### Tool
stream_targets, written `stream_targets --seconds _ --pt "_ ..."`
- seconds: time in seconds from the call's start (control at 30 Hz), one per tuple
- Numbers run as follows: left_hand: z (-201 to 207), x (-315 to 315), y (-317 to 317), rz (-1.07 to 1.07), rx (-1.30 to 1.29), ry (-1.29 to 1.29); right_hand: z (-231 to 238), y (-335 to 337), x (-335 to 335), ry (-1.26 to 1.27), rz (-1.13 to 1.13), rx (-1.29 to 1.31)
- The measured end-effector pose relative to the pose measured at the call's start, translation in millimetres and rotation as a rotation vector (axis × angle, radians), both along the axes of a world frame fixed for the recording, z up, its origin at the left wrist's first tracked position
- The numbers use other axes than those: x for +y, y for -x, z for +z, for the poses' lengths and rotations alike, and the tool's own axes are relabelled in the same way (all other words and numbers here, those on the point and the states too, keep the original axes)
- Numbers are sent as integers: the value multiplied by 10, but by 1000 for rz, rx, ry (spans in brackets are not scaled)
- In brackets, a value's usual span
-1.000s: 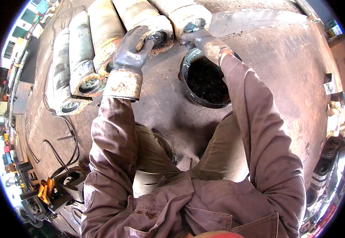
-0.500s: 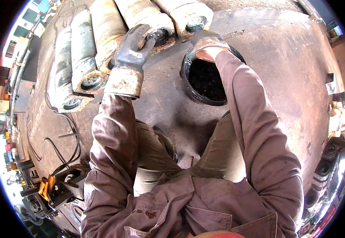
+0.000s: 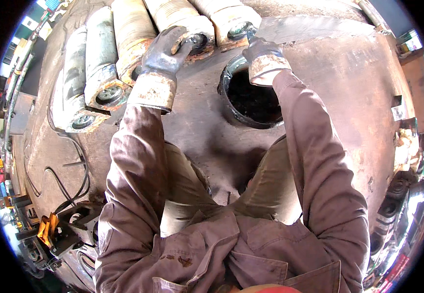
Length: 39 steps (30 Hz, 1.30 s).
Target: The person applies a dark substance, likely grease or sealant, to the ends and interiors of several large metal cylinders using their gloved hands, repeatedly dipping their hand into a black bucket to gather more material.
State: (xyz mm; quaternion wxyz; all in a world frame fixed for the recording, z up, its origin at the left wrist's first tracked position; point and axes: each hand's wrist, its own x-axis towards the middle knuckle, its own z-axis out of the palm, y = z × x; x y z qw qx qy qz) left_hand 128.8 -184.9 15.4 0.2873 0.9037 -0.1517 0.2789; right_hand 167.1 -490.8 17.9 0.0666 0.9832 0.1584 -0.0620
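Gripping a cylinder (image 3: pixel 192 29) by its open end, left of the hole (image 3: pixel 253 97), my left hand (image 3: pixel 165 53) curls over its rim. Right hand (image 3: pixel 260 49) pinches something above the hole; I can't tell what. Cylinders look heavy, rigid.

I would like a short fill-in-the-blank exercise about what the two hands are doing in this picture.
1. Both hands wear ____.
2. The left hand rests on the end of a ____ lying in a row.
3. The right hand is at the far rim of a round black ____.

Missing words: gloves; cylinder; bucket
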Motion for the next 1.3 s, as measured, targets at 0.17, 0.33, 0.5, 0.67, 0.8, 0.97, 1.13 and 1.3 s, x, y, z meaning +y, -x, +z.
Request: stream_targets --seconds 0.17,0.33,0.5,0.67,0.8,0.97,1.13,1.3 --pt "-7 -66 5 43 7 -6 140 195 -65 -129 -172 -53" --pt "-66 -156 -22 95 -36 -29 191 450 -239 -196 -194 -75" --pt "-111 -82 -177 141 -6 -2 15 746 -426 -224 136 -163" --pt "108 -439 40 210 17 66 115 1102 -365 42 338 -84" --pt "178 -407 102 170 67 97 -63 1128 -59 307 378 86" --pt "117 -244 233 119 -69 113 -390 1075 409 619 584 100" --pt "63 -196 197 120 -77 14 -180 1213 512 515 729 -97" --pt "243 -104 250 132 65 60 -30 1322 603 316 742 -97"
